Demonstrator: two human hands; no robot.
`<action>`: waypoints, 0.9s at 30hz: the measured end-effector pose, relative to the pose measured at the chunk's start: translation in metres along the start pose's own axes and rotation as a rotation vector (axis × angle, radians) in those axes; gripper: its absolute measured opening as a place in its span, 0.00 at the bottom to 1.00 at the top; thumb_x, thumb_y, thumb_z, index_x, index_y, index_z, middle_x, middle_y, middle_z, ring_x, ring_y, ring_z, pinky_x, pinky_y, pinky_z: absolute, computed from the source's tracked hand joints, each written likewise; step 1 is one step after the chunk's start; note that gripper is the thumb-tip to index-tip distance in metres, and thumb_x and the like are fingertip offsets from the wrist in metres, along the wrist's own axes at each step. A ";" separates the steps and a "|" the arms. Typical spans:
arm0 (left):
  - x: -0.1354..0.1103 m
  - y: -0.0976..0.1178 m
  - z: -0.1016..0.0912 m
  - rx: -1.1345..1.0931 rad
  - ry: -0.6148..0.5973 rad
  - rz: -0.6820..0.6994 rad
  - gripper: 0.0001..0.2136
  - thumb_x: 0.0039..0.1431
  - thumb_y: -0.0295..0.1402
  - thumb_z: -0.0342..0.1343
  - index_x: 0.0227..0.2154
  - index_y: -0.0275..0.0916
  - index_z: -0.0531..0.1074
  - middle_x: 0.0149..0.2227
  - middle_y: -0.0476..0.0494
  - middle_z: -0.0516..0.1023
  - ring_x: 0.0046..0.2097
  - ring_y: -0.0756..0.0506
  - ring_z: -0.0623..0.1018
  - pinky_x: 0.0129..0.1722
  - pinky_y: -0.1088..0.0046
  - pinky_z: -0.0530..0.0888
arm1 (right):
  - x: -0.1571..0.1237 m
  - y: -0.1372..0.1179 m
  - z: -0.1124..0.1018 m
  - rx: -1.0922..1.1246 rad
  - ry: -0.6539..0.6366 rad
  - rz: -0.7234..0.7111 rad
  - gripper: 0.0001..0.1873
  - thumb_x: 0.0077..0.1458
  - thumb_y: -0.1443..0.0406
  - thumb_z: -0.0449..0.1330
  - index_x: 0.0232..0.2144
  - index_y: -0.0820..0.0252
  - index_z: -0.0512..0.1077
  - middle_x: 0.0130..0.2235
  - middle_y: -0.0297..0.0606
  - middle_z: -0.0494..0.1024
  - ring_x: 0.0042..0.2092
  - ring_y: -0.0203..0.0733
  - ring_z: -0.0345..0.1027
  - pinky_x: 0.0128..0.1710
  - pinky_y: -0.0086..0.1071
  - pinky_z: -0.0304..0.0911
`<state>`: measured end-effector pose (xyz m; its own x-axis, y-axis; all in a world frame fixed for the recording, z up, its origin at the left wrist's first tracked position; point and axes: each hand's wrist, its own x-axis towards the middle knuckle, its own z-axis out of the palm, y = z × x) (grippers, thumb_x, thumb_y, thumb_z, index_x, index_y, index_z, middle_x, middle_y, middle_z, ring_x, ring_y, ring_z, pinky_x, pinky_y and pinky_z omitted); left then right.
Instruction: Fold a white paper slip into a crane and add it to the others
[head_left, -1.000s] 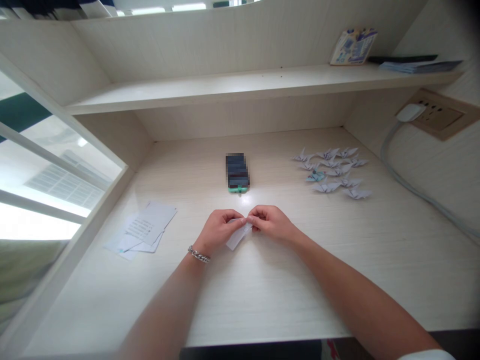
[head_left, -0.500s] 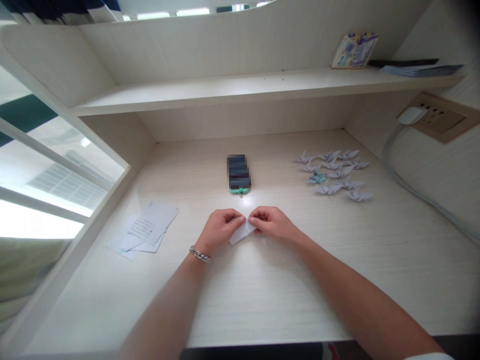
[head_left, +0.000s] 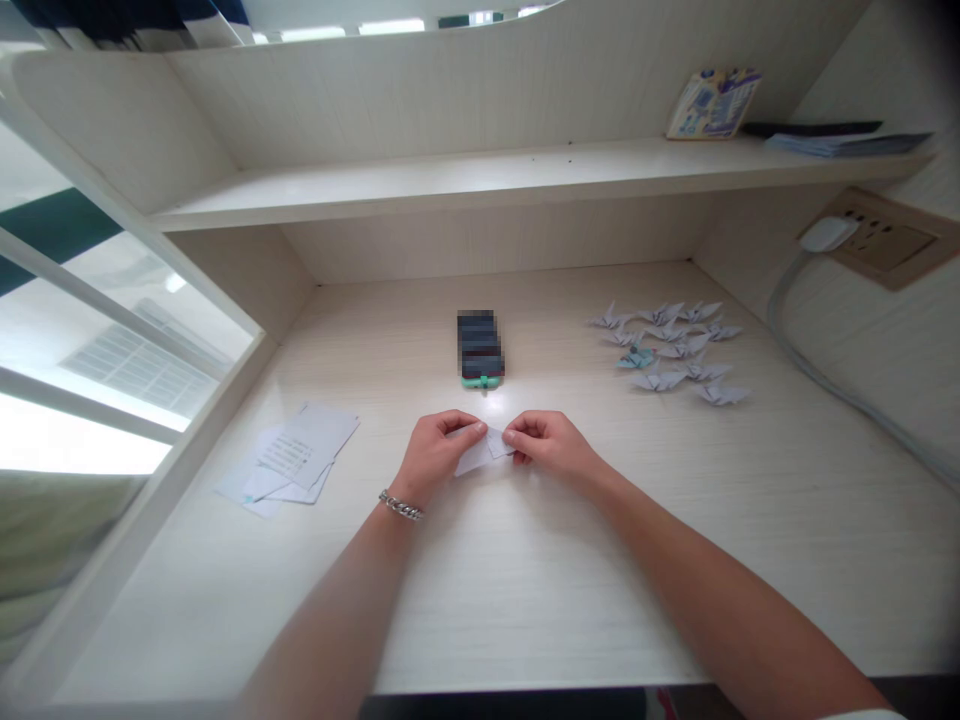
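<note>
Both hands meet over the middle of the pale wooden desk (head_left: 525, 600), pinching a small folded piece of white paper (head_left: 480, 452). My left hand (head_left: 433, 455), with a chain bracelet on its wrist, grips the paper's left side with curled fingers. My right hand (head_left: 546, 443) pinches the paper's right end between thumb and fingertips. The paper sits just above or on the desk surface; I cannot tell which.
A phone in a teal case (head_left: 480, 348) lies just beyond the hands. Several folded paper cranes (head_left: 671, 350) sit at the back right. Loose paper sheets (head_left: 292, 465) lie to the left. A shelf (head_left: 487, 175) runs above; a wall socket with plug (head_left: 825, 235) and cable is at right.
The paper has turned and been pressed flatter between the fingers; the hands have shifted slightly away from me, and the left thumb now lies over the paper.
</note>
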<state>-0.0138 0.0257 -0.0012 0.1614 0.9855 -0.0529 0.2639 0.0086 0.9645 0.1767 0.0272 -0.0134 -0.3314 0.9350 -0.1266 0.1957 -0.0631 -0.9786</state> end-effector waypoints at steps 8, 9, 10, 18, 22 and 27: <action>0.002 -0.003 -0.008 -0.054 0.052 -0.056 0.14 0.46 0.41 0.59 0.28 0.34 0.75 0.30 0.42 0.77 0.32 0.47 0.73 0.29 0.74 0.68 | -0.001 0.003 -0.004 0.053 -0.009 0.034 0.12 0.48 0.58 0.59 0.27 0.64 0.71 0.26 0.39 0.76 0.25 0.36 0.68 0.27 0.29 0.64; 0.002 -0.003 -0.009 -0.058 0.059 -0.060 0.14 0.46 0.41 0.59 0.28 0.34 0.75 0.30 0.42 0.77 0.31 0.47 0.73 0.29 0.74 0.67 | 0.000 0.004 -0.005 0.060 -0.007 0.037 0.12 0.48 0.58 0.59 0.27 0.64 0.71 0.26 0.39 0.76 0.25 0.36 0.68 0.27 0.30 0.64; 0.002 -0.003 -0.009 -0.063 0.063 -0.064 0.14 0.46 0.42 0.59 0.28 0.34 0.75 0.29 0.42 0.77 0.31 0.47 0.73 0.28 0.74 0.67 | 0.000 0.004 -0.005 0.066 -0.004 0.039 0.13 0.48 0.58 0.59 0.27 0.64 0.71 0.26 0.39 0.76 0.25 0.35 0.68 0.27 0.30 0.64; 0.002 -0.003 -0.008 -0.070 0.082 -0.076 0.16 0.45 0.43 0.59 0.29 0.33 0.76 0.30 0.41 0.78 0.31 0.47 0.73 0.27 0.75 0.66 | 0.000 0.005 -0.005 0.122 -0.007 0.039 0.15 0.49 0.55 0.59 0.27 0.63 0.70 0.27 0.38 0.76 0.25 0.34 0.68 0.27 0.29 0.64; 0.001 -0.002 -0.004 -0.060 0.047 -0.069 0.15 0.46 0.42 0.59 0.29 0.33 0.76 0.31 0.41 0.77 0.32 0.46 0.74 0.28 0.75 0.67 | -0.002 0.005 -0.002 0.072 -0.020 0.012 0.15 0.50 0.55 0.58 0.27 0.63 0.71 0.27 0.38 0.76 0.26 0.35 0.68 0.28 0.29 0.64; 0.000 0.000 0.001 -0.242 0.069 -0.080 0.17 0.43 0.39 0.63 0.36 0.34 0.73 0.34 0.42 0.77 0.34 0.46 0.75 0.32 0.73 0.71 | -0.002 0.005 -0.001 0.099 0.040 -0.012 0.16 0.49 0.54 0.59 0.25 0.62 0.71 0.25 0.37 0.75 0.24 0.35 0.67 0.26 0.29 0.62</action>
<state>-0.0130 0.0254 -0.0014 0.0815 0.9892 -0.1217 0.0369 0.1190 0.9922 0.1787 0.0255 -0.0177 -0.2961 0.9488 -0.1098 0.0993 -0.0838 -0.9915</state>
